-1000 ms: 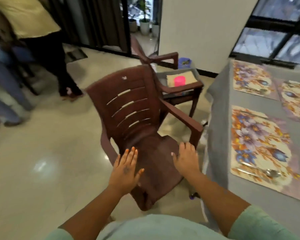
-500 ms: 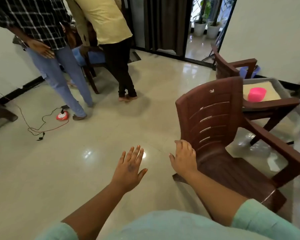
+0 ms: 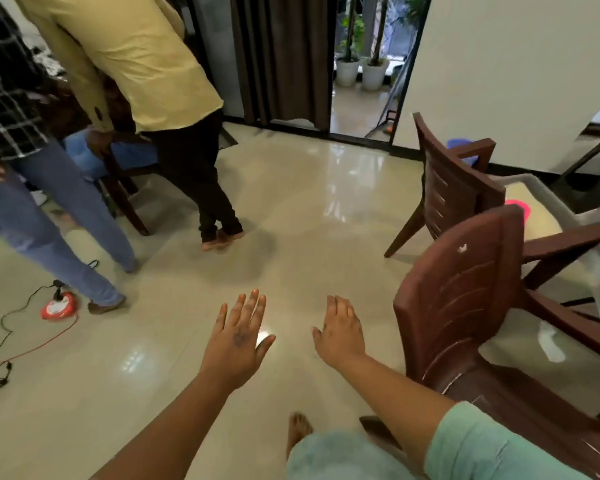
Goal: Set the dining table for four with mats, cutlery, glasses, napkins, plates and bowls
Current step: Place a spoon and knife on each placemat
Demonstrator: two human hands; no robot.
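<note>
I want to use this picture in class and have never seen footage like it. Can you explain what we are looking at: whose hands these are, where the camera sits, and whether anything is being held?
There is no machine here. A person wears one wide-angle camera on the head, looking forward and down, so the arms reaching in from below are their own. The left hand and right hand are both spread flat over the shiny floor and hold nothing. To the right stands a brown plastic chair, with a second chair behind it. Two other people stand at the left. The dining table is not in view.
</note>
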